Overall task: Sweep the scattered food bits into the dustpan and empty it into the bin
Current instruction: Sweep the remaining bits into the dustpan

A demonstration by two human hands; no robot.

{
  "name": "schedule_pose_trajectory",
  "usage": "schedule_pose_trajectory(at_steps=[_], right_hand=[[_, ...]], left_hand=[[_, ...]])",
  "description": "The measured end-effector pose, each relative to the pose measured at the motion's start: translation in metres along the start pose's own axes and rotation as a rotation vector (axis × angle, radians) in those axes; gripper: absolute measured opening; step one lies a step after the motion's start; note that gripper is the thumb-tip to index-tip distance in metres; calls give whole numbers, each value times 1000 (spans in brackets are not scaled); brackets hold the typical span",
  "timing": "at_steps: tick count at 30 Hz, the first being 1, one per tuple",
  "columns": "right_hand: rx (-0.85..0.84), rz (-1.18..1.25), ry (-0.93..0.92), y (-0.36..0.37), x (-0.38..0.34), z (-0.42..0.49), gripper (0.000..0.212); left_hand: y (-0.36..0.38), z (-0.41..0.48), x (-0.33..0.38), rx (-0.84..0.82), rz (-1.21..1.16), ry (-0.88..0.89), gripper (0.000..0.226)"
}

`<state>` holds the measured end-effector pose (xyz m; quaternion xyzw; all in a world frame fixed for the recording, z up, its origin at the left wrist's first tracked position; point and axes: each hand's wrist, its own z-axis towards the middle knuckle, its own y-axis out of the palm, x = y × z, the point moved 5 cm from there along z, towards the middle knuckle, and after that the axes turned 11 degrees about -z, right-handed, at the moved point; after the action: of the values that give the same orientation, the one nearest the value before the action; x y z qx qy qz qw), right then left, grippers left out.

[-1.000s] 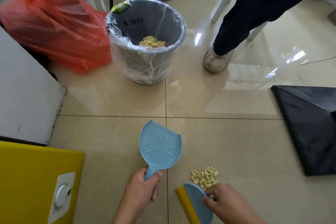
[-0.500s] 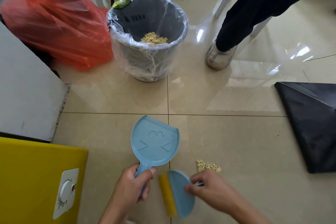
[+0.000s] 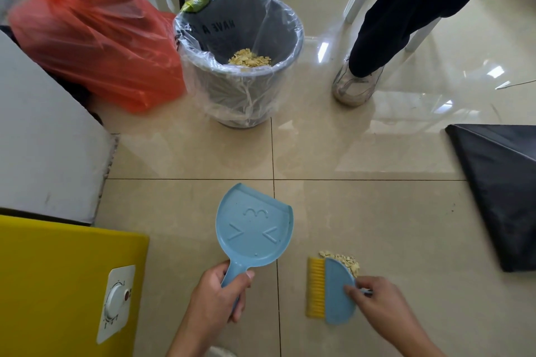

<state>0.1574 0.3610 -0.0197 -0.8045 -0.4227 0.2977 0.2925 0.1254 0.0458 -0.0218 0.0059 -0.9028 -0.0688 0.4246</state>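
A light blue dustpan (image 3: 253, 229) lies flat on the tiled floor, empty, its open edge facing away from me. My left hand (image 3: 219, 295) grips its handle. My right hand (image 3: 377, 303) holds a small blue brush (image 3: 336, 290) with yellow bristles pointing left toward the pan. A small pile of pale yellow food bits (image 3: 343, 261) lies just past the brush, partly hidden by it. Farther ahead stands a grey bin (image 3: 240, 55) lined with clear plastic, with more food bits at its bottom.
An orange plastic bag (image 3: 95, 43) leans left of the bin. A white box (image 3: 43, 136) and a yellow appliance (image 3: 58, 284) fill the left side. A black bag (image 3: 501, 188) lies right. Another person's leg and shoe (image 3: 353, 84) stand right of the bin.
The brush swung left toward the dustpan handle, then back right beside the food bits. The dustpan shifted slightly on the floor. The pile looks smaller, now partly behind the brush.
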Motion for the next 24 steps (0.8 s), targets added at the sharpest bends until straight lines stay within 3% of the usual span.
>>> schedule_pose_trajectory(at_steps=[5, 9, 13, 18, 24], right_hand=[[-35, 109, -7, -43, 20, -9, 25], [62, 171, 91, -81, 36, -19, 22], [226, -86, 158, -109, 49, -18, 23], [173, -532, 295, -99, 45, -9, 23], [261, -643, 97, -66, 6, 3, 29]], left_hand=[[4, 5, -3, -19, 83, 16, 34], [1, 7, -11, -74, 278, -2, 38], [-2, 8, -14, -158, 413, -100, 57], [9, 13, -13, -264, 610, -196, 51], [25, 19, -11, -306, 676, -260, 39]])
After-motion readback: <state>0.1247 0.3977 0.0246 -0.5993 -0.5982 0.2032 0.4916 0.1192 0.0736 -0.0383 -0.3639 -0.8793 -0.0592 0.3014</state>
